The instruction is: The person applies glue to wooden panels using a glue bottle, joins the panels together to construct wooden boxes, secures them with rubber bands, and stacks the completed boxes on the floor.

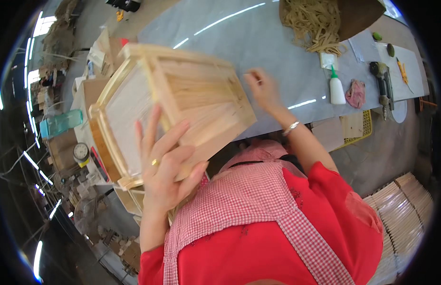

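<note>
A pale wooden box (196, 99) with a multi-sided, framed front stands tilted at the table's near left edge, partly blurred. My left hand (166, 168), wearing a ring, has its fingers spread against the near side of the box. Whether it bears any of the box's weight does not show. Just beyond the box's right end is my right hand (263, 88), apart from the wood and above the table. Its fingers are curled together, and anything between them is too small to make out.
On the grey table (220, 42) are a heap of pale strips (313, 21), a white glue bottle (337, 88), a pink cloth (356, 93) and a dark power tool (379, 76). A teal bottle (63, 123) and a round dial (81, 152) are at left. Stacked wooden slats (401, 213) stand low right.
</note>
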